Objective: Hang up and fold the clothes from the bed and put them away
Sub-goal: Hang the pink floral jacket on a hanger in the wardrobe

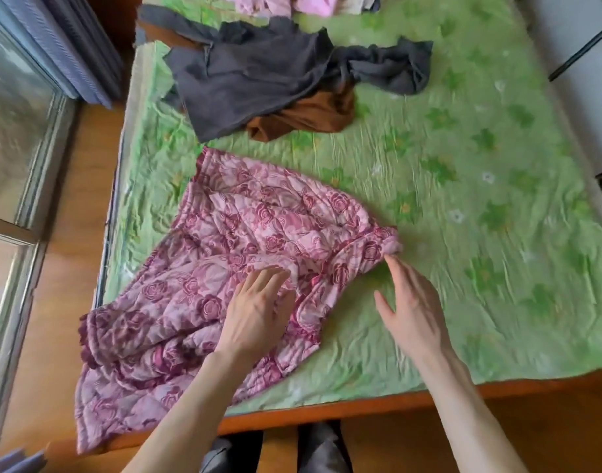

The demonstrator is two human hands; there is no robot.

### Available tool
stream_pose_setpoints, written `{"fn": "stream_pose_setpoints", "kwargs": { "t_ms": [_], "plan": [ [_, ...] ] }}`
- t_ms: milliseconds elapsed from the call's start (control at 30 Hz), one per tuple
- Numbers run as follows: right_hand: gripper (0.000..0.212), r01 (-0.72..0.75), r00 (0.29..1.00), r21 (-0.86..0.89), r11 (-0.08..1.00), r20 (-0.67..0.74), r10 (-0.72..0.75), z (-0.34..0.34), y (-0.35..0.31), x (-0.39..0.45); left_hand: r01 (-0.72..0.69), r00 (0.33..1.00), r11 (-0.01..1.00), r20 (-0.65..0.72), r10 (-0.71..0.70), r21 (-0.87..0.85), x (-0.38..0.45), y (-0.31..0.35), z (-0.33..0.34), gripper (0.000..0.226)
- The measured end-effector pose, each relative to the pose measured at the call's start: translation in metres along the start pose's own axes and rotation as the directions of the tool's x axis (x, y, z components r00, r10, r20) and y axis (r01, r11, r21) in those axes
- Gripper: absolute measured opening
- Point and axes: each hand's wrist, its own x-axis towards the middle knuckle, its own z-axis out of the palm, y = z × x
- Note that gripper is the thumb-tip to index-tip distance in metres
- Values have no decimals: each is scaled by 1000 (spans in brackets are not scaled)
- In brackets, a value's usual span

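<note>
A pink garment with a dark rose print (pixel 231 233) lies spread on the near left part of the bed (pixel 497 233), its lower end hanging over the bed's front edge. My left hand (pixel 255 312) rests flat on the garment's middle with straight fingers. My right hand (pixel 412 302) hovers just right of it, fingers straight, one fingertip touching the bunched corner of the garment. Further back lie a dark grey garment (pixel 258 73) on top of a brown one (pixel 310 117). A light pink garment (pixel 292 3) sits at the far edge.
The bed has a green flowered sheet and an orange wooden frame (pixel 361 407). A window and blue curtain (pixel 71 46) stand to the left across a strip of wooden floor (pixel 71 199). A white cabinet (pixel 586 63) is at the right. My feet show below the bed edge.
</note>
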Motion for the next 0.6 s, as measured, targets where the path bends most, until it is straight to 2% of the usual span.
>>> {"fn": "stream_pose_setpoints", "kwargs": {
  "t_ms": [100, 167, 267, 367, 467, 533, 600],
  "plan": [
    [92, 43, 999, -32, 999, 16, -42, 35, 30, 32, 11, 999, 1000, 32, -11, 2, 10, -3, 49, 35],
    [96, 70, 996, -69, 995, 54, -67, 58, 53, 53, 35, 997, 999, 67, -36, 13, 20, -2, 82, 35],
    [92, 93, 992, -102, 990, 97, -84, 93, 85, 83, 99, 987, 994, 125, -104, 42, 33, 3, 135, 31],
    [87, 116, 985, -115, 987, 143, -99, 125, 112, 113, 225, 958, 973, 171, -231, 52, 44, 6, 182, 33],
    [79, 180, 971, -143, 973, 183, -152, 153, 135, 139, 310, 925, 946, 201, -323, 94, 49, 7, 223, 44],
    [75, 240, 956, -170, 956, 212, -202, 169, 144, 150, 367, 904, 918, 177, -389, 149, 50, 10, 244, 48],
    [70, 270, 951, -176, 947, 206, -232, 182, 149, 157, 410, 885, 886, 142, -444, 217, 54, 12, 263, 62]
  ]
}}
